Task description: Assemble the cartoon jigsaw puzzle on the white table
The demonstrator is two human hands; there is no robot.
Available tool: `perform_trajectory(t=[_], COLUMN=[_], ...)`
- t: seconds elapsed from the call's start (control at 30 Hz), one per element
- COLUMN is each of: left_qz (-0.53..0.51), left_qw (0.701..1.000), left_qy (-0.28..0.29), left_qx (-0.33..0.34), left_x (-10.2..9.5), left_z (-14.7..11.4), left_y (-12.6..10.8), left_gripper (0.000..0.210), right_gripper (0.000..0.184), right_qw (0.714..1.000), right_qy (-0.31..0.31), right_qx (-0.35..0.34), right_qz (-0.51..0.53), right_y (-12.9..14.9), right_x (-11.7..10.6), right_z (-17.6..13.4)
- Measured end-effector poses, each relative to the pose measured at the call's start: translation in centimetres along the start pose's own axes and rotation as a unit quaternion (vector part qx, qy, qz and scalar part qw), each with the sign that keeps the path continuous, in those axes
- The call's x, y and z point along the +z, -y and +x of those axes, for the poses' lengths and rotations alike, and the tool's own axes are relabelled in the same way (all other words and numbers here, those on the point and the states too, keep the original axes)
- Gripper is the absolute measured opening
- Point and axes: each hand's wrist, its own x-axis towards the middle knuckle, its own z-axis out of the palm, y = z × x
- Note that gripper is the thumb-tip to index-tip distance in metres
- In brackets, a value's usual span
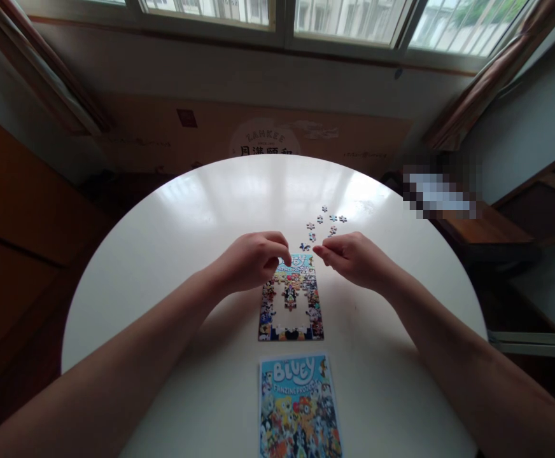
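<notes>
A partly assembled jigsaw puzzle [316, 305] lies on the white round table. Its frame is joined around a bare middle, where a small joined cluster [290, 295] sits. Over the puzzle's upper left corner hovers my left hand [261, 259], fingers loosely curled and apart from the thumb, with nothing visible between them. Just right of the top edge, my right hand [347, 257] is closed in a pinch; whatever is between the fingertips is too small or hidden to make out. Near those fingertips lies a dark blue puzzle piece [305, 247].
Several loose puzzle pieces [333, 218] are scattered beyond my right hand. A printed reference picture [299, 407] lies closer to me, below the puzzle. The white table [163, 254] curves away toward a wall with windows. A wooden bench [487, 222] stands at the right.
</notes>
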Motion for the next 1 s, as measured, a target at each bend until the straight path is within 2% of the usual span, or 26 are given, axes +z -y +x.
perform_trajectory(t=[0.1,0.13,0.23,0.37,0.57,0.7,0.83,1.0], left_qz=[-0.027,-0.035,-0.042,-0.041,-0.121,-0.216,-0.3,-0.3], left_qw=[0.994,0.99,0.974,0.949,0.915,0.879,0.841,0.839], left_qy=[-0.098,-0.13,-0.207,-0.283,-0.314,-0.334,-0.345,-0.324], left_qx=[-0.029,-0.04,-0.077,-0.135,-0.222,-0.264,-0.289,-0.317], left_x=[0.3,0.4,0.8,0.8,0.7,1.1,1.5,1.5], left_z=[-0.1,-0.1,-0.1,-0.2,-0.3,0.0,0.4,0.7], left_y=[1.2,1.6,2.8,4.4,5.9,6.3,6.7,6.5], left_gripper=[0.033,0.032,0.029,0.025,0.017,0.017,0.016,0.017], right_gripper=[0.023,0.023,0.042,0.042,0.037,0.029,0.026,0.023], right_qw=[0.998,0.996,0.989,0.973,0.955,0.945,0.949,0.955], right_qy=[-0.056,-0.073,-0.123,-0.195,-0.243,-0.258,-0.252,-0.232], right_qx=[-0.015,-0.026,-0.061,-0.093,-0.138,-0.171,-0.15,-0.131], right_qz=[0.026,0.035,0.054,0.079,0.105,0.111,0.116,0.127], right_y=[-0.6,-0.8,-1.1,-1.0,-1.0,-1.2,-1.8,-2.0], right_x=[0.4,0.5,0.8,1.0,2.4,3.7,4.8,5.2], right_z=[0.1,0.2,0.2,0.2,0.4,0.9,1.3,1.3])
